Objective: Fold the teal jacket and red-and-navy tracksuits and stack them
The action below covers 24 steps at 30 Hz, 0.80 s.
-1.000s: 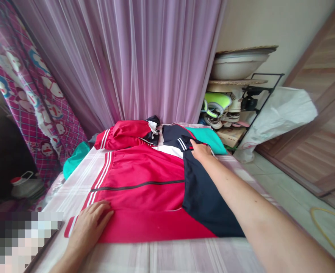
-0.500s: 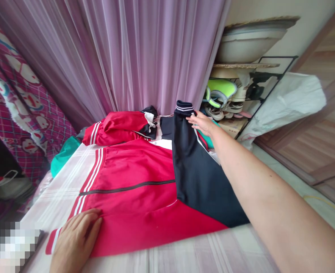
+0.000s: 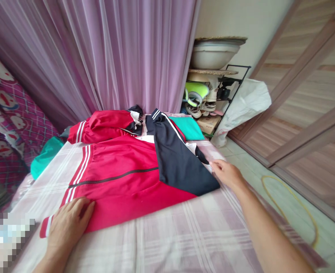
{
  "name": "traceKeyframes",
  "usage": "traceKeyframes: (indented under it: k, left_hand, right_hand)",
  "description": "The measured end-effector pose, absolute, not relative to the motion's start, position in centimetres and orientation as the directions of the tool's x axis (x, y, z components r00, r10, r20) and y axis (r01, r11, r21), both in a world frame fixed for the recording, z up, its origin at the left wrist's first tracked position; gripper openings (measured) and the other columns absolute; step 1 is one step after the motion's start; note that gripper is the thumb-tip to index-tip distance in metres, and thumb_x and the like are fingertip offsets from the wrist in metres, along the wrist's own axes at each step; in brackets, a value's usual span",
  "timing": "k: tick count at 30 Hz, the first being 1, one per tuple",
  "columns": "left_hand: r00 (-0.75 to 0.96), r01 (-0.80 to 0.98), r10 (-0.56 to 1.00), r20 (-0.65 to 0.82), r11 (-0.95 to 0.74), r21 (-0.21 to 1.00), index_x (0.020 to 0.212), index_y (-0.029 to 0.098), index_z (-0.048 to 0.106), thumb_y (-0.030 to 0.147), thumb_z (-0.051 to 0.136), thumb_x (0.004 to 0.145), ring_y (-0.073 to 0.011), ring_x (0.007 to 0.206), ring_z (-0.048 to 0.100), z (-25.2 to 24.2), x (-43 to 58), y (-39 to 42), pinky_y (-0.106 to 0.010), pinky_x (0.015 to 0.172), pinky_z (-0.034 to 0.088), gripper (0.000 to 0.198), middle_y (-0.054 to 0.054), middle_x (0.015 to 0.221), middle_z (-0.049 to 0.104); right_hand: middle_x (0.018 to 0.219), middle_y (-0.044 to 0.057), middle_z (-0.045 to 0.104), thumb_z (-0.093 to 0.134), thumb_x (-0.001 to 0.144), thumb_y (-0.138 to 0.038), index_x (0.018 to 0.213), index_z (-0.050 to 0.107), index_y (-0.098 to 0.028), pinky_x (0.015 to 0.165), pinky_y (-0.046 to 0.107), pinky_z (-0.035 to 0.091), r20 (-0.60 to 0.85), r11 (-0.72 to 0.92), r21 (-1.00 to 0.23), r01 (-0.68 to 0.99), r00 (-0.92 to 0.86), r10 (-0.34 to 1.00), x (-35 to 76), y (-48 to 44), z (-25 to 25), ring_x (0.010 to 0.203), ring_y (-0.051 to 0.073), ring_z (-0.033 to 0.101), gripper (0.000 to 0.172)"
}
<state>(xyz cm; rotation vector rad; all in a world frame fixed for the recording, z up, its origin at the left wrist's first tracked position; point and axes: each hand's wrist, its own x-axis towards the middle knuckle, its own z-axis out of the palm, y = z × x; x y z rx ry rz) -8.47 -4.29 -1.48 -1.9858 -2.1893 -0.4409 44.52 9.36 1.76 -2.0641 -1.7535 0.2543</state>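
Note:
A red and dark navy track jacket (image 3: pixel 119 163) with white stripes lies zipped on the bed, its navy sleeve (image 3: pixel 173 151) folded across the body. My left hand (image 3: pixel 68 223) rests flat on the striped hem at the near left, fingers stretched out. At the jacket's right edge, my right hand (image 3: pixel 227 172) has its fingers bent together, the tips at the black collar piece (image 3: pixel 201 154). The fingertips are small here, so how much cloth is between them is hidden.
Another red garment (image 3: pixel 107 125) lies bunched behind the jacket. Green cloth lies at the back right (image 3: pixel 187 128) and left (image 3: pixel 46 155). Beyond the bed (image 3: pixel 162 235) stand a purple curtain (image 3: pixel 133 53), a shoe rack (image 3: pixel 238 81), a white bag (image 3: pixel 247 100) and a wooden wardrobe (image 3: pixel 306 113).
My right hand has left the navy cuff and come back toward me to the jacket's right edge. The sleeve now lies flatter. My left hand stays on the hem; the view has shifted right.

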Motion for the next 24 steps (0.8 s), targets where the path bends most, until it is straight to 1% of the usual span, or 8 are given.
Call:
traceKeyframes:
  k: [3, 6, 8, 11, 14, 17, 20, 24]
  left_hand:
    - [-0.115, 0.990, 0.956, 0.271, 0.090, 0.104, 0.085, 0.023, 0.063, 0.054, 0.035, 0.089, -0.0274, 0.090, 0.069, -0.8, -8.0, -4.2, -0.039, 0.080, 0.050, 0.042, -0.007, 0.090, 0.074]
    - [-0.112, 0.991, 0.960, 0.258, 0.090, 0.097, 0.085, 0.022, 0.064, 0.053, 0.034, 0.089, -0.0276, 0.092, 0.069, -0.5, -7.8, -4.2, -0.039, 0.081, 0.050, 0.044, -0.008, 0.092, 0.074]
    - [-0.109, 0.992, 0.959, 0.263, 0.088, 0.091, 0.089, 0.021, 0.065, 0.053, 0.034, 0.089, -0.0280, 0.093, 0.069, -0.6, -7.8, -4.1, -0.039, 0.081, 0.050, 0.045, -0.009, 0.095, 0.074]
    - [-0.103, 0.994, 0.952, 0.289, 0.087, 0.067, 0.102, 0.021, 0.067, 0.050, 0.036, 0.089, -0.0283, 0.100, 0.068, -0.6, -8.1, -4.0, -0.040, 0.083, 0.051, 0.044, -0.010, 0.105, 0.074]
    - [-0.086, 0.996, 0.941, 0.328, 0.084, 0.020, 0.109, 0.022, 0.068, 0.045, 0.036, 0.092, -0.0287, 0.104, 0.067, -0.4, -8.1, -3.8, -0.042, 0.089, 0.050, 0.043, -0.010, 0.112, 0.073]
    - [-0.026, 1.000, 0.922, 0.387, 0.019, 0.022, 0.112, 0.022, 0.069, 0.040, 0.036, 0.095, -0.0282, 0.107, 0.066, -0.3, -6.9, -3.5, -0.045, 0.096, 0.048, 0.042, -0.010, 0.116, 0.073]
    - [0.137, 0.985, 0.910, 0.391, -0.168, 0.045, 0.125, 0.024, 0.066, 0.043, 0.037, 0.097, -0.0269, 0.121, 0.061, -1.0, -4.6, -3.2, -0.046, 0.108, 0.042, 0.045, -0.009, 0.129, 0.068]
    - [0.278, 0.953, 0.928, 0.248, -0.298, 0.048, 0.139, 0.032, 0.056, 0.051, 0.037, 0.098, -0.0261, 0.137, 0.048, -3.0, -2.3, -2.8, -0.051, 0.117, 0.031, 0.049, -0.004, 0.147, 0.056]
  right_hand:
    - [0.087, 0.003, 0.077, 0.053, 0.089, -0.045, 0.111, 0.071, -0.026, 0.062, 0.028, 0.043, 0.154, -0.134, -0.398, 0.908, 0.210, 0.966, 44.0, 6.3, -0.9, 0.081, 0.022, 0.070, 0.034]
    - [0.087, 0.005, 0.077, 0.051, 0.093, -0.041, 0.118, 0.068, -0.026, 0.060, 0.029, 0.041, 0.142, -0.172, -0.286, 0.943, 0.219, 0.965, 43.1, 5.7, -1.9, 0.074, 0.023, 0.069, 0.034]
    - [0.093, 0.007, 0.076, 0.049, 0.094, -0.038, 0.121, 0.067, -0.025, 0.061, 0.030, 0.043, 0.198, -0.159, -0.225, 0.961, 0.205, 0.959, 42.6, 5.8, -1.6, 0.075, 0.023, 0.069, 0.034]
    - [0.111, 0.013, 0.072, 0.045, 0.096, -0.032, 0.124, 0.066, -0.020, 0.076, 0.033, 0.049, 0.406, 0.017, -0.191, 0.981, 0.063, 0.912, 41.3, 5.7, -0.6, 0.093, 0.025, 0.068, 0.037]
    - [0.137, 0.015, 0.061, 0.043, 0.098, -0.034, 0.134, 0.061, -0.020, 0.101, 0.041, 0.043, 0.524, 0.348, -0.117, 0.930, -0.240, 0.817, 39.3, 5.2, -0.4, 0.122, 0.028, 0.057, 0.043]
    - [0.155, 0.012, 0.044, 0.045, 0.097, -0.039, 0.143, 0.054, -0.024, 0.115, 0.050, 0.030, 0.365, 0.522, -0.059, 0.851, -0.468, 0.805, 37.5, 4.8, -1.4, 0.141, 0.029, 0.039, 0.049]
    - [0.156, 0.012, 0.043, 0.044, 0.098, -0.042, 0.145, 0.051, -0.024, 0.117, 0.055, 0.025, 0.168, 0.477, -0.085, 0.875, -0.460, 0.872, 36.9, 4.8, -2.8, 0.145, 0.028, 0.035, 0.051]
    - [0.155, 0.011, 0.043, 0.044, 0.098, -0.042, 0.144, 0.052, -0.024, 0.118, 0.054, 0.024, 0.136, 0.434, -0.138, 0.890, -0.417, 0.899, 37.2, 5.0, -3.5, 0.146, 0.026, 0.034, 0.050]
